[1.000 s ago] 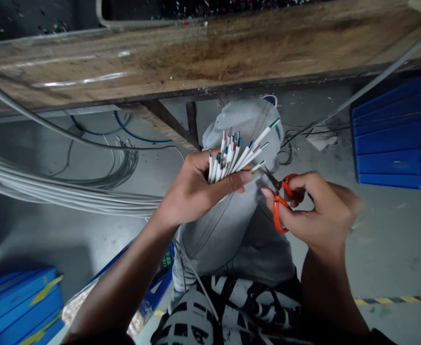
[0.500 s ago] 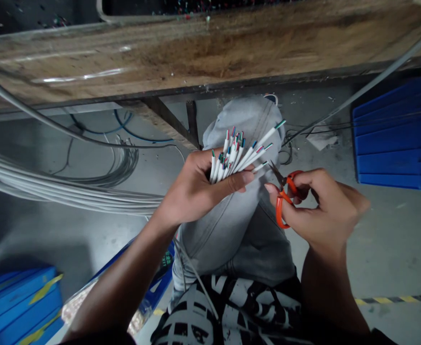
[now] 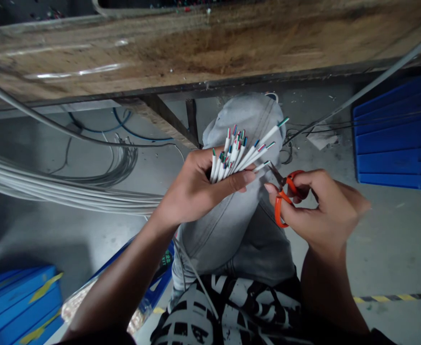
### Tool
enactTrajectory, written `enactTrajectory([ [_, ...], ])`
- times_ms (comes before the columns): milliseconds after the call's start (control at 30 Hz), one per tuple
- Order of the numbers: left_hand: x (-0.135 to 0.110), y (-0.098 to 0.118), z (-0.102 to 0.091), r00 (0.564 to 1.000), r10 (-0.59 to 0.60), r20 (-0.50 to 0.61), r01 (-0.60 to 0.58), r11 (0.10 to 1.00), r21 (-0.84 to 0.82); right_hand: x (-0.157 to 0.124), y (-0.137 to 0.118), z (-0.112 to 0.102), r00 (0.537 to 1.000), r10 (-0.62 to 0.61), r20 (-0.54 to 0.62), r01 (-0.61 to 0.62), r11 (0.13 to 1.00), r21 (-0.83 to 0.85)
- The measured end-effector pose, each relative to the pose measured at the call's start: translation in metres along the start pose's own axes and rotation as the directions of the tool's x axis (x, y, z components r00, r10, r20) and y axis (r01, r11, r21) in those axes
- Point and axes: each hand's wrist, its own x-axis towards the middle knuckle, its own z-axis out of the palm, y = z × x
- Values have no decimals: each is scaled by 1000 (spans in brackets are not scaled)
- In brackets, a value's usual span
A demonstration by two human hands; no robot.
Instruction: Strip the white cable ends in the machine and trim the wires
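Note:
My left hand [image 3: 196,189] is closed round a bundle of white cable ends [image 3: 237,153] with stripped red, green and blue cores fanning up and to the right. My right hand [image 3: 318,208] grips orange-handled scissors [image 3: 284,196]. The scissor blades point up-left and touch the lowest cable end of the fan. Both hands hover above my grey-trousered knee [image 3: 244,124]. The rest of the cables run off to the left as a grey bundle [image 3: 52,187].
A worn wooden bench top [image 3: 196,52] with a dark metal frame crosses the upper view. Blue plastic crates stand at the right [image 3: 393,139] and lower left [image 3: 16,302]. Loose grey and blue wires lie on the concrete floor under the bench. A yellow-black floor stripe [image 3: 393,298] runs at right.
The right hand with the scissors has shifted slightly right and up, the blades now at the lowest cable end. The left hand and the cable bundle have barely moved.

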Motion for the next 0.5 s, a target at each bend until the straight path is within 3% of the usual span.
enactTrajectory([
  [433, 0, 4, 2, 998, -51, -20, 51, 999, -5, -4, -3, -1, 998, 47, 51, -46, 999, -23],
  [500, 0, 5, 1, 993, -118, -21, 117, 991, -67, -7, -2, -3, 996, 72, 52, -72, 997, 7],
])
